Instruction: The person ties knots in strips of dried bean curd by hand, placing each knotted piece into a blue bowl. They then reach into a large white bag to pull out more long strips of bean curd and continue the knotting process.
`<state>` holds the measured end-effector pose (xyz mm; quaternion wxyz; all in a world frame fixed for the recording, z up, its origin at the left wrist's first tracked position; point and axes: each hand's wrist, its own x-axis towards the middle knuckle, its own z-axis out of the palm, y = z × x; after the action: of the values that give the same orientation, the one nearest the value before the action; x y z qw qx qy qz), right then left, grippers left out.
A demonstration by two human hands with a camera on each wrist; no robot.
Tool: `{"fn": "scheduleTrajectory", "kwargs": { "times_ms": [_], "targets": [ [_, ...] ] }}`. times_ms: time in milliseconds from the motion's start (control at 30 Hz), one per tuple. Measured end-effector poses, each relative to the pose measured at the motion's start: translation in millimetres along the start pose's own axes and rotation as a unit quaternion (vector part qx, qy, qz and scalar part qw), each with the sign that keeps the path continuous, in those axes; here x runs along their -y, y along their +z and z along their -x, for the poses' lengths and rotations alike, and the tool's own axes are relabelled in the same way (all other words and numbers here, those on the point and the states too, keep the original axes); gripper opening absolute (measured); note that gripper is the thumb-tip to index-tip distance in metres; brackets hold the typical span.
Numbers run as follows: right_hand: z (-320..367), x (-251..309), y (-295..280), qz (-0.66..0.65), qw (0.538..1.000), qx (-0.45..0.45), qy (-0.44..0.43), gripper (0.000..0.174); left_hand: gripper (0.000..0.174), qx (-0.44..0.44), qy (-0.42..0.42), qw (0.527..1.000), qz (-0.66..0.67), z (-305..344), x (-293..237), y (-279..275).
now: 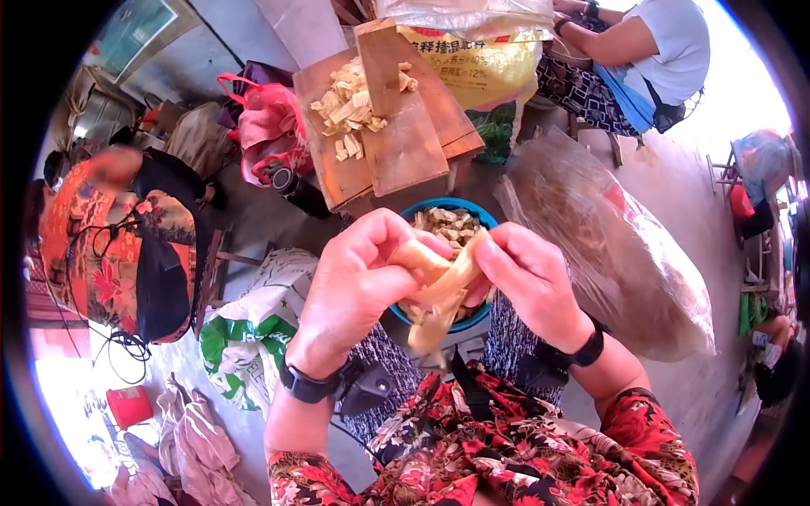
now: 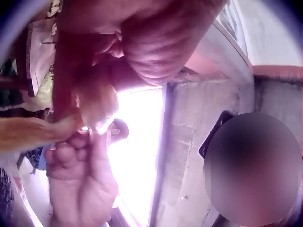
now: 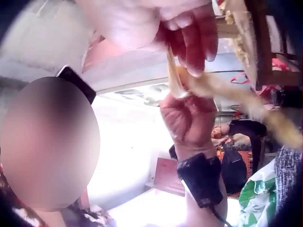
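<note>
In the head view, a soft, pale yellow strip is stretched between both hands, with a loose end hanging below; its exact kind cannot be told. My left hand pinches one side between thumb and curled fingers. The right hand grips the other side, thumb on top. Under them stands a blue basin, partly hidden by the hands, holding many chopped yellowish pieces. In the right wrist view a long tail of the strip trails off to the side.
Beyond the basin is a low wooden table with a pile of chopped pieces and an upright wooden block. A large clear plastic bag lies right; a green-and-white bag left. Other people sit nearby on both sides.
</note>
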<state>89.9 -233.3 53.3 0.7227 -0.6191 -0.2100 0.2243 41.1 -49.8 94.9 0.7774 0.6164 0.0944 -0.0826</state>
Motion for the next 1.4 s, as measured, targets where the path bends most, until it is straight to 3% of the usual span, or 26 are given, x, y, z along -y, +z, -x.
{"fn": "scheduleTrajectory", "kwargs": {
  "times_ms": [33,133,233,267,367,467,500,567,633,667,700,800,900,933,1033,1067,1167,1200,1233,1300,1333,1367,1400],
  "targets": [
    [-1,-4,0,-0.066,0.997,-0.005,0.039,0.022,0.020,-0.003,-0.005,0.998,0.066,1,2,5],
    [-3,-8,-3,-0.120,0.980,0.042,0.154,0.022,0.018,0.024,0.008,0.996,0.085,-4,11,10],
    [-4,-16,3,-0.051,0.996,-0.029,0.062,0.018,0.014,-0.005,0.010,0.999,0.043,-9,25,-1],
    [-3,-16,1,-0.103,0.993,-0.041,0.040,0.014,0.013,-0.034,0.019,0.999,-0.003,-8,25,-1],
    [-1,-16,6,-0.063,0.997,-0.034,-0.017,0.028,0.013,-0.082,0.070,0.986,-0.127,-12,33,6],
    [-1,-15,5,-0.063,0.996,-0.063,0.022,0.037,0.020,-0.057,0.155,0.958,-0.233,-11,42,11],
    [-2,-13,4,-0.064,0.995,-0.072,0.033,0.040,0.026,-0.042,0.163,0.965,-0.200,-10,44,13],
    [-3,-14,-5,-0.265,0.957,-0.015,0.120,0.042,0.031,-0.042,0.084,0.992,-0.082,-5,38,18],
    [-3,-19,-14,-0.438,0.872,0.088,0.199,0.043,0.034,-0.073,0.020,0.997,-0.017,-10,36,6],
    [-1,-19,-11,-0.400,0.893,0.076,0.194,0.045,0.033,-0.062,-0.010,0.995,0.074,-13,43,1],
    [0,-12,-4,-0.359,0.911,0.064,0.190,0.047,0.030,-0.047,-0.006,0.994,0.096,-12,48,1],
    [0,-4,-1,-0.258,0.958,0.037,0.120,0.045,0.030,0.045,-0.097,0.982,0.156,-7,49,0],
    [-1,-7,10,-0.187,0.982,0.023,0.029,0.041,0.029,0.183,-0.098,0.957,0.202,-11,56,-9],
    [-1,-4,8,-0.192,0.980,0.040,0.004,0.033,0.029,0.168,-0.104,0.956,0.215,-10,54,-6],
    [-2,-11,-6,0.054,0.997,-0.040,-0.049,0.024,0.031,0.077,-0.120,0.983,0.116,-8,43,-2],
    [-1,-7,-10,0.022,0.999,-0.019,-0.028,0.013,0.029,0.007,-0.121,0.990,0.065,-6,35,5],
    [-5,6,3,0.030,0.993,0.103,0.052,0.020,0.027,0.048,-0.111,0.988,-0.093,-4,24,6],
    [-4,-9,-3,0.074,0.994,0.076,0.007,0.026,0.025,0.016,-0.130,0.990,-0.046,-1,26,7],
    [-1,-2,-12,0.015,0.996,0.066,0.052,0.026,0.025,0.036,-0.094,0.993,-0.060,2,34,-6],
    [7,12,-28,-0.109,0.983,0.045,0.142,0.026,0.019,-0.029,-0.046,0.998,-0.025,5,40,-32],
    [7,7,-19,-0.019,0.992,0.042,0.116,0.026,0.014,-0.049,0.009,0.996,-0.078,6,44,-33],
    [4,4,-25,0.020,0.985,0.098,0.141,0.026,0.014,-0.057,0.018,0.995,-0.077,5,45,-34],
    [-1,-2,-25,-0.020,0.989,0.088,0.115,0.028,0.014,-0.067,0.027,0.995,-0.074,5,45,-34]
  ]
}}
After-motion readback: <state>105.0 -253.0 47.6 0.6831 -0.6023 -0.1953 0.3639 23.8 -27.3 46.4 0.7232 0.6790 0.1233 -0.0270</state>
